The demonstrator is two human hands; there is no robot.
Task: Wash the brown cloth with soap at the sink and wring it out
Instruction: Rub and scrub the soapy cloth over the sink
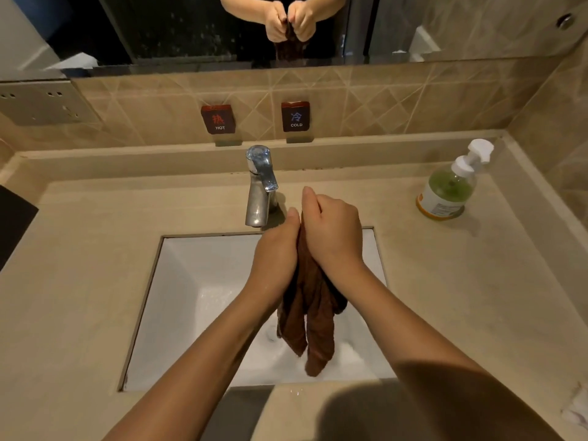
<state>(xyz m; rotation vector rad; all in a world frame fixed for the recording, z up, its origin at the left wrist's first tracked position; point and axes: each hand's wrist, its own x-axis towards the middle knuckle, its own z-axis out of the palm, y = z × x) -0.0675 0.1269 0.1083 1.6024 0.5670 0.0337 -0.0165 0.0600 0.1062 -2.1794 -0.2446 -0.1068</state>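
Observation:
The brown cloth hangs bunched and wet over the white sink, its loose ends dangling near the drain. My left hand and my right hand press together around the cloth's top part, both gripping it, just in front of the chrome faucet. No water runs from the spout. A pump bottle of green soap stands on the counter at the right. White foam lies at the bottom of the sink under the cloth.
A beige stone counter surrounds the sink. Hot and cold signs sit on the tiled back wall. A mirror above reflects both hands and the cloth. A dark object lies at the left edge.

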